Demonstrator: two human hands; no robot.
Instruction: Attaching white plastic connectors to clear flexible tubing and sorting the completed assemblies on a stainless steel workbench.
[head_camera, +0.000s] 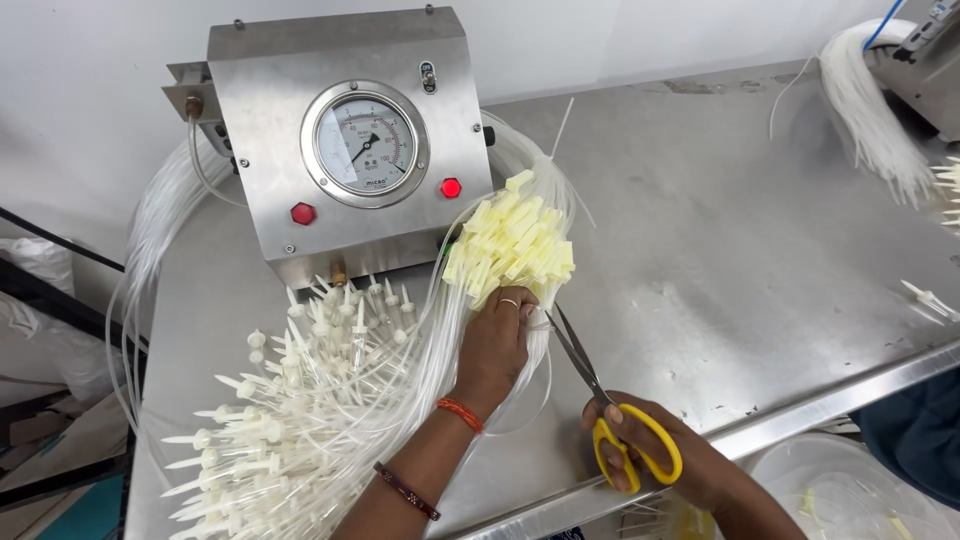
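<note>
Left hand (497, 340) clamps a bundle of clear tubes (450, 330) just below its pale yellow caps (512, 240), mid-table in front of the steel gauge box (345, 140). Bundle's long axis runs lower-left to upper-right, caps pointing up-right, away from the person. Right hand (665, 460) grips yellow-handled scissors (600, 400), fingers through the loops, blades slightly parted, tips at the bundle beside the left fingers. Steel table (750, 250) is bare to the right; its front edge sits just beside the right hand. White-tipped tube ends (290, 410) crowd the left side.
</note>
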